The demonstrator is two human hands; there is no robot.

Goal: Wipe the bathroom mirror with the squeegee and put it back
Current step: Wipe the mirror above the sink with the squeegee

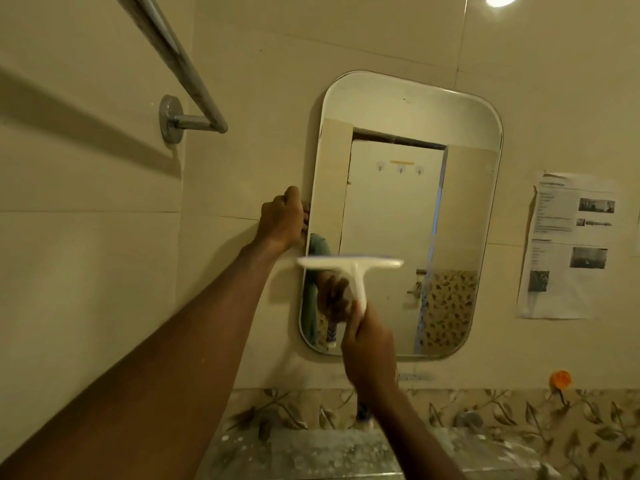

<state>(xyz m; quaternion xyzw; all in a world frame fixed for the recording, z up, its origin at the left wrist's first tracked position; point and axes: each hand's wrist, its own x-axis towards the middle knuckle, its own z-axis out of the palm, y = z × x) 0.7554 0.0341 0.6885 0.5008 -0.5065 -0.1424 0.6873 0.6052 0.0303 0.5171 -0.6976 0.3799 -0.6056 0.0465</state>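
A rounded rectangular mirror (460, 209) hangs on the beige tiled wall. My left hand (282, 220) grips the mirror's left edge about halfway up. My right hand (369, 344) holds the handle of a white T-shaped squeegee (349, 263). Its blade lies level against the lower left part of the glass, slightly blurred. The glass reflects a door with hooks, my hand and the squeegee.
A chrome towel rail (187, 69) juts from the left wall, above my left arm. A printed paper sheet (568, 247) is taped right of the mirror. An orange hook (560, 379) sits on the leaf-patterned tile border (485, 414). A speckled ledge (311, 452) runs below.
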